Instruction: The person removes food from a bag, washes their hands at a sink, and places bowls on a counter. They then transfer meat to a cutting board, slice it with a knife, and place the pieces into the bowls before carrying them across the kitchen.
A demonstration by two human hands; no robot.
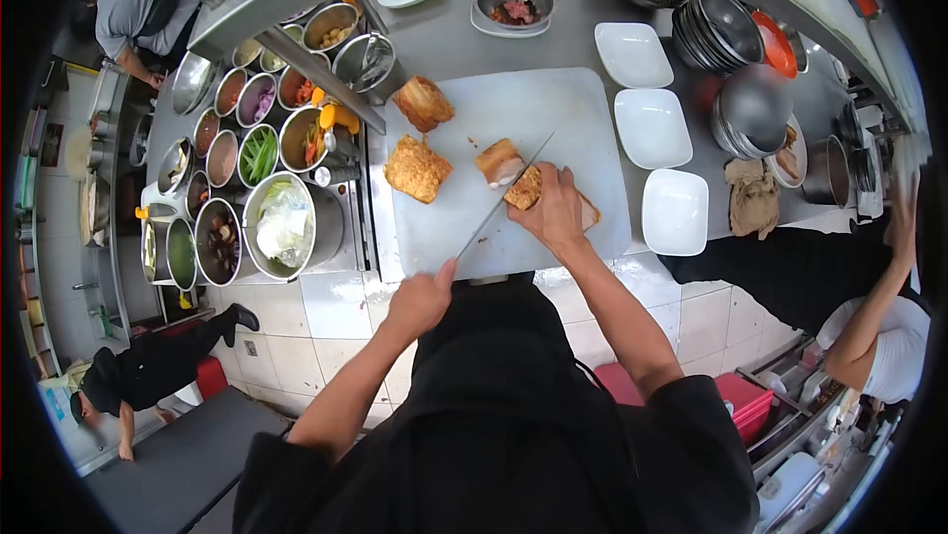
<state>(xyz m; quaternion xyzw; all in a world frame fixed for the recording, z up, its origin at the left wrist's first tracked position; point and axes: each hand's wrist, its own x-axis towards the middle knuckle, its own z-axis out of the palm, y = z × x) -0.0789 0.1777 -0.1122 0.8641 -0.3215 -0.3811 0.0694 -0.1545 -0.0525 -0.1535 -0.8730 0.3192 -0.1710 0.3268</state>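
Roast pork slab [528,189], crisp-skinned and golden, lies near the front right of the white cutting board [573,110], pinned under the right hand [553,213]. That hand is pressed down flat on the meat, fingers spread over its top. The left hand [420,299] is wrapped tight round the handle of a long knife [504,200], whose blade runs up and away across the board, its edge meeting the slab just to the left of the holding fingers. A cut-off piece [499,161] lies just beyond the blade, touching or nearly touching the slab.

To slice well here, I would judge the holding fingers should stay curled back from the edge, the blade should come down square through the crackling, and the slab must not slide on the board.

Two more pork pieces [418,169] and [425,102] wait on the left of the board, well apart from both hands. White square plates [652,127] stand on the steel worktop [444,36] to the right; metal tubs of garnish [259,154] stand left.
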